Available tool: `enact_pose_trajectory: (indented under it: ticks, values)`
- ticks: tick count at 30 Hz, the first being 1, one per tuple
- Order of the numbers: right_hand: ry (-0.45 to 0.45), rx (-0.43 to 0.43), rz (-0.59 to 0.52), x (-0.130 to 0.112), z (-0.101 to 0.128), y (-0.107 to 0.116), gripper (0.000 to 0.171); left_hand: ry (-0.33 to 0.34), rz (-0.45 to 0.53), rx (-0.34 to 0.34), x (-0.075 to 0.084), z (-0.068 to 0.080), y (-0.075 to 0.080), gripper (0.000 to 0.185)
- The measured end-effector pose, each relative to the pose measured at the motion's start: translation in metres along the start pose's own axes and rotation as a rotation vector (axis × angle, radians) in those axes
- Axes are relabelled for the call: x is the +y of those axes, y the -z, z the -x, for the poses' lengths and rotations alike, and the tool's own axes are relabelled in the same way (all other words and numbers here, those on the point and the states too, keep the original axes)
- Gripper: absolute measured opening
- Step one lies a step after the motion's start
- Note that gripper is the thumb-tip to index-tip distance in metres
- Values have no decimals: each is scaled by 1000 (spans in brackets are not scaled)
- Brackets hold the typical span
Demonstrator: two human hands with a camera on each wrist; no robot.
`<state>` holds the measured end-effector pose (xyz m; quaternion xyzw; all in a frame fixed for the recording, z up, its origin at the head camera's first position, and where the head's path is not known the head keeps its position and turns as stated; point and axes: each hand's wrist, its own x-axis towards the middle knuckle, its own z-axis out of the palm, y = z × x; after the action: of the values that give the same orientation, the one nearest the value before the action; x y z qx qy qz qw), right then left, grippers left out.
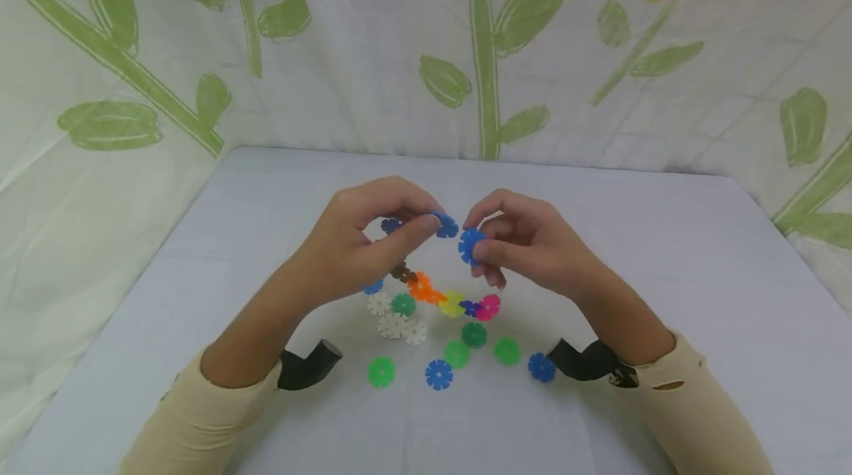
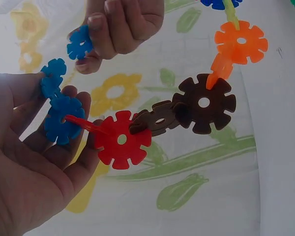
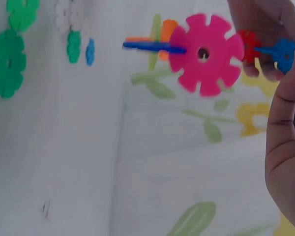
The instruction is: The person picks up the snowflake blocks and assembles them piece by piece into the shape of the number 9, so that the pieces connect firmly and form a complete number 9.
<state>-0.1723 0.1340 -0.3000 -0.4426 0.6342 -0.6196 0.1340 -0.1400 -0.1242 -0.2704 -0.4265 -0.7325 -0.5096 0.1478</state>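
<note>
A: Pinching the end of the chain — that is the left hand [image 1: 359, 242], fingers curled round the blue disc [image 1: 444, 224] that tops a linked chain of snowflake discs [image 2: 157, 120].

B: And the right hand [image 1: 526, 242]?

A: It grips a loose blue disc [image 1: 470, 244] between thumb and fingertips, just beside the chain's blue end, the two not quite touching.

B: Where does the chain go from there?

A: Down from the left hand through a red disc [image 2: 122, 139] and brown discs [image 2: 203, 103] to an orange disc [image 1: 421, 285], then yellow, dark blue and a pink disc [image 1: 490, 306] resting on the white table [image 1: 665, 290], below and between the hands.

B: What lies around it?

A: White discs [image 1: 394, 325] and green discs [image 1: 474, 334] near the chain's low end, more blue ones [image 1: 438, 374] nearer the person, and a leaf-printed cloth [image 1: 486, 53] behind the table
</note>
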Motion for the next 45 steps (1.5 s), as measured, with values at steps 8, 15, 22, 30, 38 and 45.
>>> enact_pose_trajectory:
  ticks: [8,15,22,30,38,45]
  values:
    - [-32,49,-151,-6,1,-8,15,-25,8,-8,0,-1,-2,13]
    - [-33,17,-230,-7,1,-7,13,-5,4,-17,2,-1,-3,14]
    - [-14,-66,-324,-4,0,-3,11,49,54,-79,5,1,-4,12]
    - [23,-119,-392,-1,-3,-5,11,-45,6,-70,5,1,-7,13]
    - [7,47,-362,-1,-1,-16,11,-94,-45,48,1,2,-14,14]
    - [-19,126,-311,-6,0,-22,10,-115,-47,56,-4,2,-16,15]
